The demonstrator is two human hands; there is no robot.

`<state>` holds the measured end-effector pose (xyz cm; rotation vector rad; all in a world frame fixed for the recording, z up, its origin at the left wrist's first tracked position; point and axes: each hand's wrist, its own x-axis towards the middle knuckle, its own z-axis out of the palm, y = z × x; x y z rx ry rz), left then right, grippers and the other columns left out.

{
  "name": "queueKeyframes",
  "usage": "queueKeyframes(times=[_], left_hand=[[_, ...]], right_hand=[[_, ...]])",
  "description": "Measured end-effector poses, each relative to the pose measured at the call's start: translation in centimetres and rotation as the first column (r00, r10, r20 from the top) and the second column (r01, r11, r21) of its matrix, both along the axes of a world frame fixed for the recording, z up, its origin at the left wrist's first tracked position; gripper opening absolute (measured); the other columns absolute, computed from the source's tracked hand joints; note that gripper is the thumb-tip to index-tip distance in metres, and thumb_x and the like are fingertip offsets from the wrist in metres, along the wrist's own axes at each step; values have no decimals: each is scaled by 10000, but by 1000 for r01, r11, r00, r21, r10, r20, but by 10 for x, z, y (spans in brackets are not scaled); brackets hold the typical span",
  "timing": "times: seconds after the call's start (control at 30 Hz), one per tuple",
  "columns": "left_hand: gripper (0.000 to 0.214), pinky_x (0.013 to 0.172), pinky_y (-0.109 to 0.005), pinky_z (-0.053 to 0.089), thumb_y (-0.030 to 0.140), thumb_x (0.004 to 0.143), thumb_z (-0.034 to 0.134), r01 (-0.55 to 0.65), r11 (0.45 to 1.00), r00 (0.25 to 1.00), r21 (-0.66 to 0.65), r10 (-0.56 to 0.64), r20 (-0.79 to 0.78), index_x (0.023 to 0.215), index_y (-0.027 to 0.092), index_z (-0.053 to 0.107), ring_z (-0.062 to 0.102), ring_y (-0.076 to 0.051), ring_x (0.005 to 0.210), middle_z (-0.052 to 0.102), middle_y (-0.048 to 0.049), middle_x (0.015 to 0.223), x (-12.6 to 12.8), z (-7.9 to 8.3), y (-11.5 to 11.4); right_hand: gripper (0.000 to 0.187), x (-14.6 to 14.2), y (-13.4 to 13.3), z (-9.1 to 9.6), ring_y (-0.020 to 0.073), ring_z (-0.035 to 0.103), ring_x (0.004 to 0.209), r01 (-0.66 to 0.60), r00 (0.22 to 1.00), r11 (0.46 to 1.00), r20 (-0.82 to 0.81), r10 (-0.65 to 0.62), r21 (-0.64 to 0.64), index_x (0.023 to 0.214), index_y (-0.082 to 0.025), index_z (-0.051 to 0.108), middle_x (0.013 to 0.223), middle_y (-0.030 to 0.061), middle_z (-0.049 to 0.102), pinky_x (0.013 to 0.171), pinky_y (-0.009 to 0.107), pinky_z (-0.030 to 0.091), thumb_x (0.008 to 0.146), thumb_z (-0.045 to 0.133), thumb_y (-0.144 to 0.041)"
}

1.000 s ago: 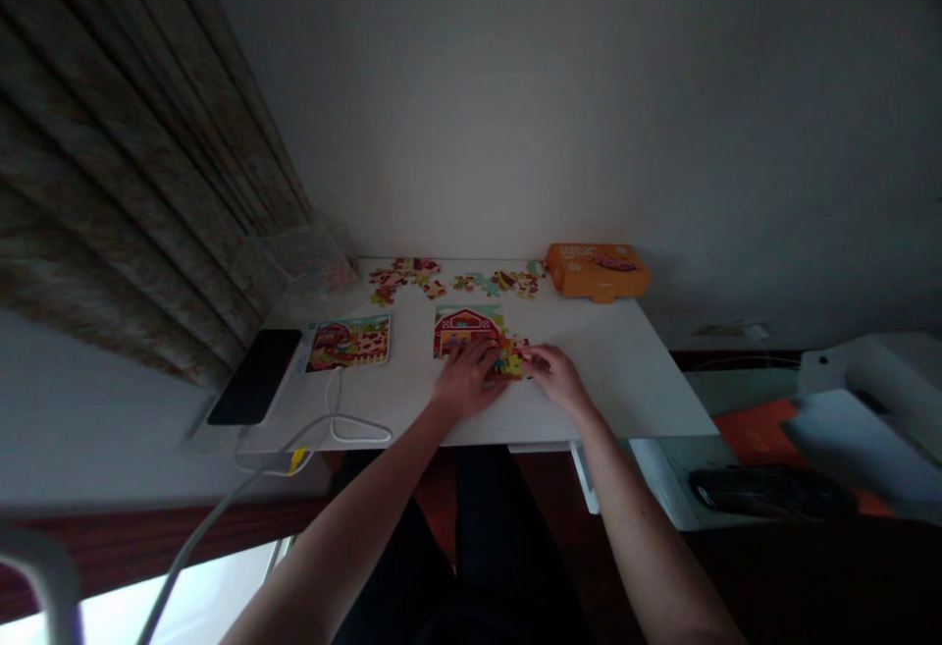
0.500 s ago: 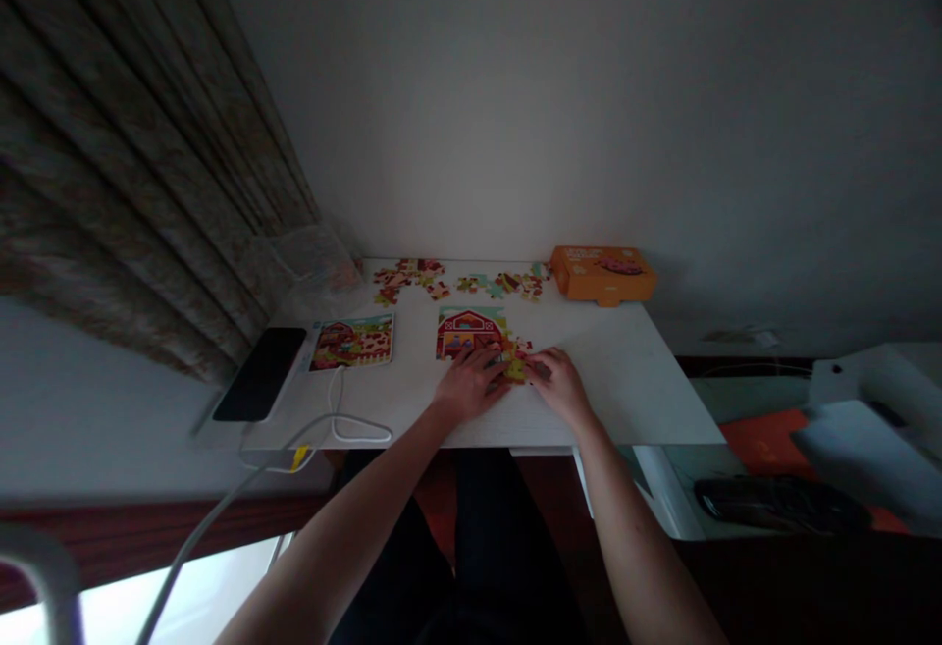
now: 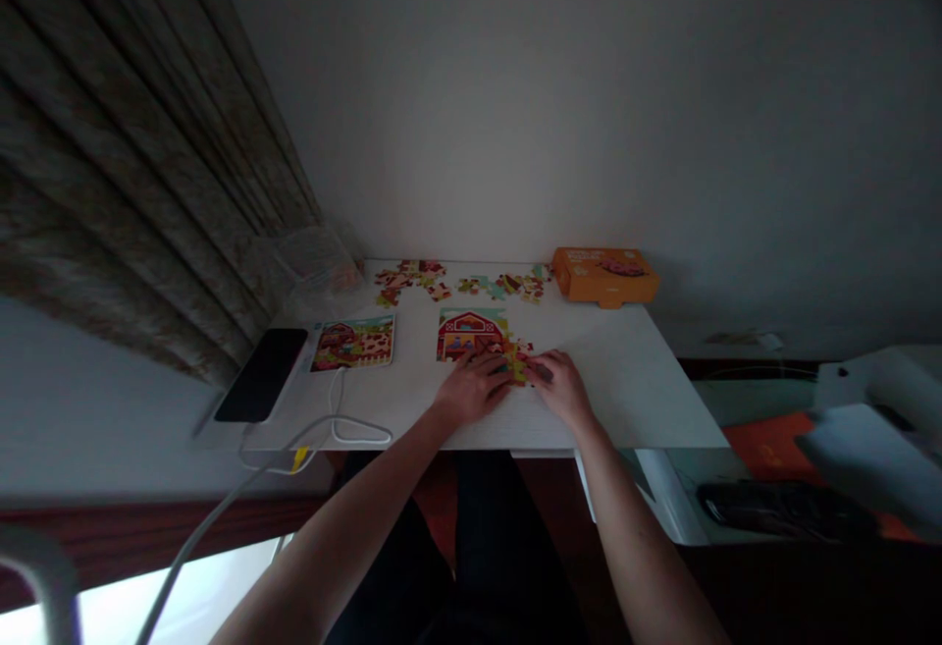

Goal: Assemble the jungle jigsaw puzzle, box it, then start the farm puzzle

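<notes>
A partly built jigsaw with a red barn picture lies in the middle of the white table. My left hand rests on its lower edge with fingers spread flat over the pieces. My right hand sits just right of it, fingers curled down and pressing on a piece at the puzzle's lower right corner. Several loose pieces are scattered along the table's far edge. A printed reference picture lies to the left of the puzzle.
An orange puzzle box stands at the back right. A black phone lies at the left edge with a white cable looping near it. A clear plastic bag and curtains are at the left. Clutter sits low at right.
Both hands have edged closer together over the puzzle's lower right corner. The view has drifted slightly; nothing else on the table has moved.
</notes>
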<state>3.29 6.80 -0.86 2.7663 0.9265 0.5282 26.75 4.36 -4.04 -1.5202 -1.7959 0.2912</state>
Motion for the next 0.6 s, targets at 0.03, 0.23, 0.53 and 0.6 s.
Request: queueKeyframes(times=[0.03,0.23,0.53,0.6], left_hand=[[325,1214,-537,327,384,1063,486,-1,1000,1000,2,1,5,1309,334,691,551,-248,1383,670,-38,1410,0,0,0],[316,1208,-514,328,372,1045,518,-2,1000,1000,9,2,-7,1292,307,704,559,-253,1363,675,-55,1391,1,1,1],[341,1211,-513,343,372,1042,513,-14,999,999,37,16,-37,1328,311,689,551,-256,1371,662,-54,1407,1,1,0],[352,1221,-515,335,375,1041,514,-17,999,999,52,20,-50,1345,319,683,524,-258,1405,646,-55,1435,1,-1,0]], right_hand=[[172,0,0,-1,271,638,949,-3,1000,1000,-1,3,6,974,-233,773,957,94,725,880,421,531,960,656,-359],[250,0,0,0,267,644,946,4,1000,1000,9,-4,19,1027,-238,801,954,100,729,885,416,537,985,629,-413],[218,1,-3,3,267,638,937,14,990,999,137,-18,31,1031,-275,831,1032,99,744,883,424,523,967,645,-369],[234,2,-1,0,267,647,959,18,996,999,85,-21,35,1036,-279,826,1061,102,746,903,427,521,968,632,-391]])
